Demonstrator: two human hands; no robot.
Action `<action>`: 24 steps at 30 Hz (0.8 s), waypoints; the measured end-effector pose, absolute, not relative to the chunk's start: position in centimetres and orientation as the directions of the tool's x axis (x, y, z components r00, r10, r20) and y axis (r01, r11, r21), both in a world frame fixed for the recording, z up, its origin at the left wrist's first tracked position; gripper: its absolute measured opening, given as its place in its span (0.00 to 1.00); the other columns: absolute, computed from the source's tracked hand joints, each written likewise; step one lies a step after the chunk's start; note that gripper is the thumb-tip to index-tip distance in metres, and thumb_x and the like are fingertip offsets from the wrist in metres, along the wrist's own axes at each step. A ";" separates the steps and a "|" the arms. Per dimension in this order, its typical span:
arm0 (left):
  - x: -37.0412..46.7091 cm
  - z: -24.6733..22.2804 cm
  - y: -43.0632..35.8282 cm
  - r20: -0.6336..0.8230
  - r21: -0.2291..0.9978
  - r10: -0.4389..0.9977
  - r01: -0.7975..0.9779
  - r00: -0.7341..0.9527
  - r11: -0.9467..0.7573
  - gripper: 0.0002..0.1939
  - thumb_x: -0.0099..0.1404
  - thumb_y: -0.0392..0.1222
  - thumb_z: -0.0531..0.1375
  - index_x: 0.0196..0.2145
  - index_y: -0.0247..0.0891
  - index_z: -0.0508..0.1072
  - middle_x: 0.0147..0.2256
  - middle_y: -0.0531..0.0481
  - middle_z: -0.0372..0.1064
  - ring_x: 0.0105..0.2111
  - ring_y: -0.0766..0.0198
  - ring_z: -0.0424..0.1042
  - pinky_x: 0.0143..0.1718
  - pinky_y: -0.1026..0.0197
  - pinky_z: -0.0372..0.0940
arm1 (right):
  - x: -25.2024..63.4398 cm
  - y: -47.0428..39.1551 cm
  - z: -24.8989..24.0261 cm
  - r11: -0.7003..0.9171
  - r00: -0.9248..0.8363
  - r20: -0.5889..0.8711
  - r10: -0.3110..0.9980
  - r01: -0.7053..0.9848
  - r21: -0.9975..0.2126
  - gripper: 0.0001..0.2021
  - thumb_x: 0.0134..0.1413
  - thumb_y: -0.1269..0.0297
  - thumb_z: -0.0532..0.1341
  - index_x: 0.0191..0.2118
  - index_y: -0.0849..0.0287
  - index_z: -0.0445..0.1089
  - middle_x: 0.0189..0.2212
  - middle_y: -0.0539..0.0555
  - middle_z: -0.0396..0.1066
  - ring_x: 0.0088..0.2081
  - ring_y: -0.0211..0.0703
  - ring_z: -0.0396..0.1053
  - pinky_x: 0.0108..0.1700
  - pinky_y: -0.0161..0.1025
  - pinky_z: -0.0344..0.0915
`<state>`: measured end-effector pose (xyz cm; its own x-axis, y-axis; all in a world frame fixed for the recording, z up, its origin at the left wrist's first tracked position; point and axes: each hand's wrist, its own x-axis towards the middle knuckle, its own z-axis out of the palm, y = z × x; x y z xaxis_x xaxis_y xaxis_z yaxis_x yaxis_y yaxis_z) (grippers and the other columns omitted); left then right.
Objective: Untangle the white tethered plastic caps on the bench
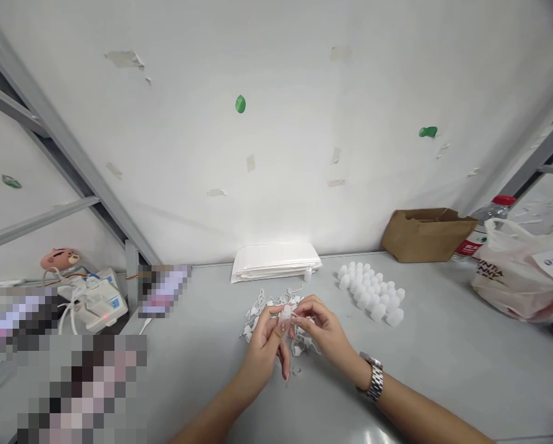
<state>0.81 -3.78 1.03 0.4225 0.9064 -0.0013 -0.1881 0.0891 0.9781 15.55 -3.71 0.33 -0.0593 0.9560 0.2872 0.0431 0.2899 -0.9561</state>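
Note:
Near the middle of the grey table, my left hand has its fingers wrapped round a small translucent white bottle. My right hand meets it from the right, thumb and index finger pinched at the bottle's top; the exact part between those fingertips is too small to make out. Beneath and behind both hands lies a loose pile of small white caps with straps. A small ring-like piece rests in front of the pile.
Rows of white translucent containers stand to the right. Behind are stacked white sheets and a small white bottle. At the back right are a brown box, a red-capped bottle and a plastic bag. A power strip sits left.

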 end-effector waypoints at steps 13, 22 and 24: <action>0.5 1.4 -3.9 -0.055 0.946 0.881 -0.259 0.470 0.197 0.25 0.64 0.52 0.50 0.55 0.40 0.54 0.11 0.62 0.58 0.05 0.72 0.56 0.05 0.72 0.52 | 16.3 -3.6 0.0 0.789 -0.341 0.748 0.570 0.480 -0.383 0.12 0.57 0.77 0.46 0.37 0.57 0.64 0.26 0.53 0.65 0.29 0.41 0.59 0.30 0.37 0.58; 1.3 0.8 -3.7 -0.097 0.967 0.915 -0.182 0.392 0.181 0.27 0.60 0.57 0.52 0.49 0.35 0.57 0.07 0.64 0.55 0.04 0.69 0.55 0.05 0.71 0.51 | 16.7 -3.9 0.5 0.793 -0.488 0.658 0.574 0.530 -0.300 0.14 0.58 0.74 0.47 0.40 0.55 0.68 0.26 0.55 0.68 0.29 0.43 0.61 0.31 0.40 0.57; 1.2 0.6 -3.4 -0.099 0.977 0.927 -0.144 0.361 0.161 0.26 0.59 0.58 0.52 0.47 0.36 0.57 0.07 0.65 0.55 0.05 0.69 0.55 0.05 0.70 0.52 | 16.9 -3.6 0.8 0.768 -0.508 0.604 0.614 0.560 -0.311 0.14 0.59 0.72 0.48 0.39 0.55 0.69 0.26 0.55 0.69 0.28 0.42 0.62 0.31 0.41 0.57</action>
<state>1.21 -3.42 0.65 0.3605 0.9274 -0.0994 -0.1437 0.1605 0.9765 16.92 -3.58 0.75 -0.5082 0.6142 0.6038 0.5596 0.7684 -0.3106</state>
